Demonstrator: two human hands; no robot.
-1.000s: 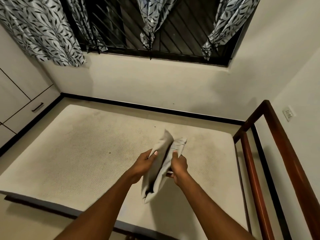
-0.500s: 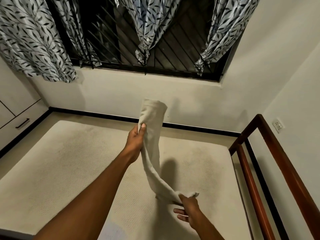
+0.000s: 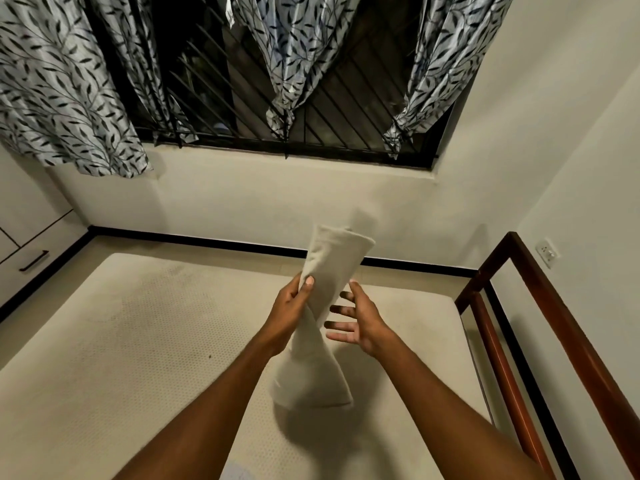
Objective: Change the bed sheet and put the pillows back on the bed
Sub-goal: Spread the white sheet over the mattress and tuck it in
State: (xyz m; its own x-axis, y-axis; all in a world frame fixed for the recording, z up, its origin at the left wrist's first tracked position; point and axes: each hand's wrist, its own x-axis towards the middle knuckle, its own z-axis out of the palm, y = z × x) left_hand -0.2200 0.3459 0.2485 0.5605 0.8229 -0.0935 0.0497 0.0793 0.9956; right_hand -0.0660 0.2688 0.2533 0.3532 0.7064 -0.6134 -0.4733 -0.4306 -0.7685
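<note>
Sheet (image 3: 332,258) is what I take this long pale folded bundle to be. It hangs near the middle of the frame, over the bare mattress (image 3: 121,341), and it looks to be clear of the mattress, with its shadow below it.

Its long axis runs almost upright in the picture. The narrower upper end leans toward the upper right, in front of the dark skirting line of the far wall. The wider lower end hangs at lower centre, between my forearms. There is a twist in the cloth about halfway down.

My left grip (image 3: 291,306) holds the bundle just above that twist, with the thumb pressed on the near face and the fingers curled behind. All the weight hangs from this one hold.

My right grip (image 3: 363,323) is wide and holds nothing. Its fingers (image 3: 337,310) are spread just right of the twist. I cannot tell whether the fingertips brush the cloth.

I judge the coming move turns on that gap. The right grip is nearest the middle of the bundle, and the loose lower end lies below it and to the left. It would have to reach down that way for a free edge.

Most of the mattress lies to the left of the frame, with the wooden bed frame (image 3: 554,323) along the right. Unfolding looks easier leftward.
</note>
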